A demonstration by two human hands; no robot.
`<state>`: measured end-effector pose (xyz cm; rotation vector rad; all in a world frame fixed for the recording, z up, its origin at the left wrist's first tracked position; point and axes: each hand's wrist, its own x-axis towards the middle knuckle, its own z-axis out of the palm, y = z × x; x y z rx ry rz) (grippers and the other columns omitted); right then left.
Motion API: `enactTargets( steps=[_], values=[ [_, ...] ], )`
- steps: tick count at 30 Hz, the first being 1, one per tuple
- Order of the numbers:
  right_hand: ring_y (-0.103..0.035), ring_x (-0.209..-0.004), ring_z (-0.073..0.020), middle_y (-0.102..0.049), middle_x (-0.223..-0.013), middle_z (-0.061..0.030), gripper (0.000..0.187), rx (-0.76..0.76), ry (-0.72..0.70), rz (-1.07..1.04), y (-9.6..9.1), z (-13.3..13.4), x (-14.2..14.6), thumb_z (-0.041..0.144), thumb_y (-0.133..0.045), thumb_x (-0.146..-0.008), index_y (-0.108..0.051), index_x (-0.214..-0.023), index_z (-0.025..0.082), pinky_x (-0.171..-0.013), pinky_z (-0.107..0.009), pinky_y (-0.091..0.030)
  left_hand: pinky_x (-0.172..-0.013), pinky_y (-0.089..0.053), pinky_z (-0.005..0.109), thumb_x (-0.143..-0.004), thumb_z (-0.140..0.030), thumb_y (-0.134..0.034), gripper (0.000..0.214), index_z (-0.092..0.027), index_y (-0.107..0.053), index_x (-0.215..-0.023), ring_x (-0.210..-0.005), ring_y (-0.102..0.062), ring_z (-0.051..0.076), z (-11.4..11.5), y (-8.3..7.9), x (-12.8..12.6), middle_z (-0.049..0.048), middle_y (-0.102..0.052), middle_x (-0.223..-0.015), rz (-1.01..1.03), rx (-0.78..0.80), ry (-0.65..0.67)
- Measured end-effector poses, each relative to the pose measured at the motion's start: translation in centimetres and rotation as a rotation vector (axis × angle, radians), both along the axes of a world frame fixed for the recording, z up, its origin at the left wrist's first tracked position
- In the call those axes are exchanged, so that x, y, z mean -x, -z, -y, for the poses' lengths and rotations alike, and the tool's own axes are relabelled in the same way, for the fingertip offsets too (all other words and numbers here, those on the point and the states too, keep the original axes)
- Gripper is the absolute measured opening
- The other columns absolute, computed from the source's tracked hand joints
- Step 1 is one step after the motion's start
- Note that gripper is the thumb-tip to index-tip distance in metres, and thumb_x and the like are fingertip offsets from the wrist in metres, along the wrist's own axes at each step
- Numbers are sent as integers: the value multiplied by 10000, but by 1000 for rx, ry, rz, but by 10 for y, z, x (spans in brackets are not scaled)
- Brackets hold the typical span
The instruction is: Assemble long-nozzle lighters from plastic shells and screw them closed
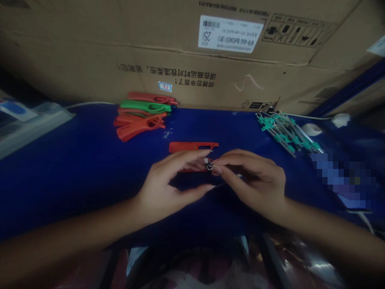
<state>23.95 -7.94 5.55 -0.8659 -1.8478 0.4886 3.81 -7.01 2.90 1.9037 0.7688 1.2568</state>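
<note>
Right hand [252,184] grip pinching small wire clip [208,164]; left hand [168,188] spread, fingertips just beside. Red plastic housing [192,147] behind, long axis crosswise on bench [75,160].

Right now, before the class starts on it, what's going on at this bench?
A person works with bare hands at a blue bench. The right hand pinches a small wire part at its fingertips, with the left hand curved close beside it, above a flat red plastic piece. Red and green plastic pieces lie piled behind, teal-tagged metal rods lie to the right, and a cardboard box stands beyond.
</note>
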Motion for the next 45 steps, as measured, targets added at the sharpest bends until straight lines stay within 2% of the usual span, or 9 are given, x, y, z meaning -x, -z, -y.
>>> enactTargets(
  steps=[2,5,11,16,21,26,39,42,45],
  values=[
    [-728,-775,-150,-769,-863,-30,159,12,13,3,0,-1,-1,97,-696,-868,-762,-951,214,-689,-253,-613,-931,-628,344,-767,-136,-817,583,-254,-642,-1310,-982,-735,202,0,0,-1,65,-737,-1109,66,51,34],
    [-723,-781,-143,-768,-870,-33,151,-22,7,17,1,-2,-1,85,-703,-859,-756,-940,201,-694,-240,-606,-906,-630,303,-846,-137,-742,426,-237,-676,-1255,-954,-745,182,0,-2,-1,54,-762,-1047,157,148,27],
    [-711,-776,-117,-753,-862,-43,134,-85,-38,42,4,-4,-3,71,-718,-850,-751,-951,153,-703,-204,-584,-595,-620,172,-872,-164,-719,170,-179,-777,-1031,-622,-713,101,-4,-11,-4,16,-778,-828,168,326,-15],
    [-712,-786,-112,-754,-905,-40,180,-20,-51,68,6,-4,-3,94,-722,-849,-738,-1016,159,-695,-198,-585,-672,-631,159,-868,-173,-734,101,-167,-774,-961,-680,-749,108,-5,-13,-5,0,-783,-778,210,476,-17],
    [-720,-758,-101,-741,-898,-15,295,59,-15,50,11,-5,-4,96,-705,-852,-670,-1137,166,-692,-189,-599,-680,-637,169,-879,-211,-732,84,-161,-747,-945,-690,-754,118,-6,-10,-5,2,-775,-777,241,504,-24],
    [-708,-835,-110,-738,-936,-42,170,-40,-14,140,10,-9,-7,74,-652,-888,-704,-1023,163,-708,-185,-594,-668,-642,187,-898,-249,-713,113,-143,-720,-936,-679,-755,132,-6,-11,-5,17,-762,-774,235,532,-3],
    [-699,-894,-129,-725,-944,-83,180,-179,-92,193,9,-12,-7,34,-651,-884,-708,-1027,127,-816,-229,-581,-745,-641,173,-844,-190,-767,113,-163,-732,-948,-772,-771,131,-8,-4,-3,6,-781,-855,276,549,39],
    [-696,-908,-139,-721,-973,-99,181,-194,-105,216,9,-13,-8,68,-673,-881,-707,-1051,120,-826,-242,-581,-742,-646,185,-872,-215,-741,118,-174,-737,-983,-786,-771,135,-10,1,-1,8,-788,-880,229,512,-3],
    [-684,-950,-157,-710,-1021,-105,196,-178,-57,261,7,-15,-12,99,-653,-895,-697,-1084,128,-854,-276,-572,-729,-642,189,-888,-215,-721,167,-180,-738,-1050,-771,-766,133,-13,7,2,16,-796,-905,124,343,-91]
  ],
)
